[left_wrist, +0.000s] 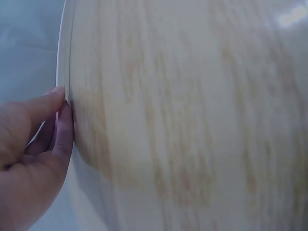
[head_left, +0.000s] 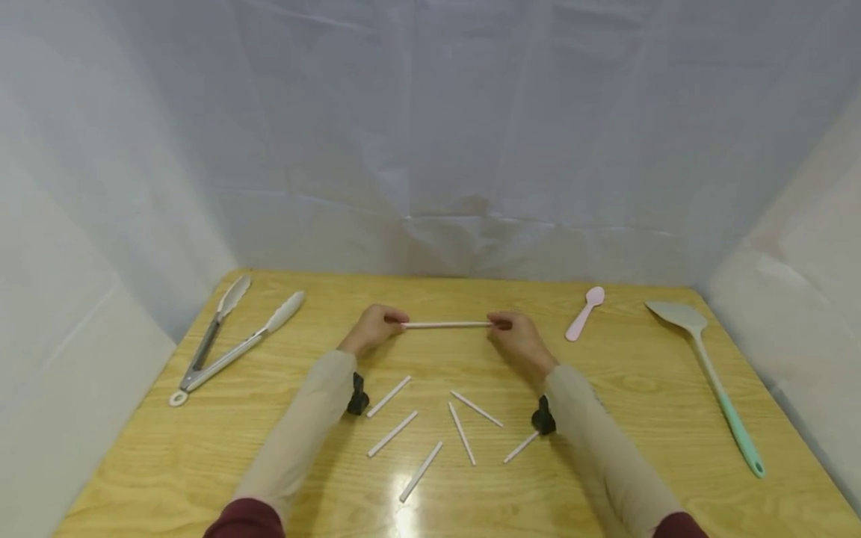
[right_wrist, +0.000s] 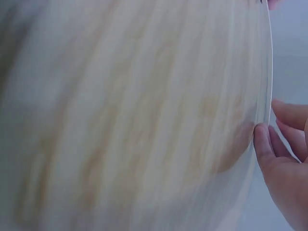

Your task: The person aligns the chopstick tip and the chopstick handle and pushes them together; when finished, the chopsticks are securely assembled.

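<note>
A thin white stick (head_left: 447,325) stretches level between both hands over the far half of the table. My left hand (head_left: 378,327) pinches its left end between thumb and fingers. At the other end, my right hand (head_left: 516,338) pinches the stick in the same way. The left wrist view shows the left hand (left_wrist: 36,144) gripping the stick (left_wrist: 61,53), which runs upward. In the right wrist view the right hand (right_wrist: 286,144) holds the stick (right_wrist: 271,62) from the right. The fingers cover both of its ends.
Several shorter white sticks (head_left: 421,471) lie scattered between the forearms. Metal tongs (head_left: 225,362) lie spread at the left. On the right are a pink spoon (head_left: 585,314) and a spatula (head_left: 713,373) with a green handle. Pale sheeting (head_left: 430,149) hangs behind the wooden table (head_left: 202,478).
</note>
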Tool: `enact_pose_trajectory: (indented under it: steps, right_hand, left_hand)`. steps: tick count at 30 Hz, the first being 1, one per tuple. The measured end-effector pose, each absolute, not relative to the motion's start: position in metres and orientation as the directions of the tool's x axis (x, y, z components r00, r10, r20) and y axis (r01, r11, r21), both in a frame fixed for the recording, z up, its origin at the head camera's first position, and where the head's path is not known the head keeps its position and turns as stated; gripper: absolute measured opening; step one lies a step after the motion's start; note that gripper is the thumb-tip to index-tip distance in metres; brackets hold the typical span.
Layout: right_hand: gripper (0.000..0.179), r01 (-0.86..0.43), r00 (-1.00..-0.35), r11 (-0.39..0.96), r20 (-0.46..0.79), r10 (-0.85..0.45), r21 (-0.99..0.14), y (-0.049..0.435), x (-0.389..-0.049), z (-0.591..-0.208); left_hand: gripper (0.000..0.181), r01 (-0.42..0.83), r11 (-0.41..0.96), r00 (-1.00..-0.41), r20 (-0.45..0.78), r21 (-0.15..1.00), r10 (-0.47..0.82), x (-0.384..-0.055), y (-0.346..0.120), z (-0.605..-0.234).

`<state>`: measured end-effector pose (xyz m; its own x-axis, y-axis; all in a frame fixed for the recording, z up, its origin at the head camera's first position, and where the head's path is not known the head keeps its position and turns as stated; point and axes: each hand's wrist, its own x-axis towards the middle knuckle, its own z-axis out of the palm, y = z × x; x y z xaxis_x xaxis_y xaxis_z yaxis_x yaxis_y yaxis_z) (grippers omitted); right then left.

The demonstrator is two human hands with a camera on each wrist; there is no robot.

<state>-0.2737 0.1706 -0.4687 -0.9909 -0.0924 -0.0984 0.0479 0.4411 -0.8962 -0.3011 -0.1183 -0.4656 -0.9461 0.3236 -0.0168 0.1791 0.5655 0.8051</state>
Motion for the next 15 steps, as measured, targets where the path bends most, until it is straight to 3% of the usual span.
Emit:
enact_pose_trajectory:
  steps: [6, 15]
  right_hand:
    - [0.035, 0.046, -0.985, 0.432, -0.113, -0.132, -0.901, 0.178, -0.277, -0.472]
    - [0.029, -0.116, -0.975, 0.527, -0.004, -0.220, -0.842, 0.188, -0.281, -0.473]
  left_hand:
    - [0.020, 0.210, 0.579, -0.941, 0.003, 0.788, 0.338, -0.304, -0.120, -0.469]
    - [0.018, 0.221, 0.603, -0.946, 0.018, 0.766, 0.324, -0.306, -0.120, -0.471]
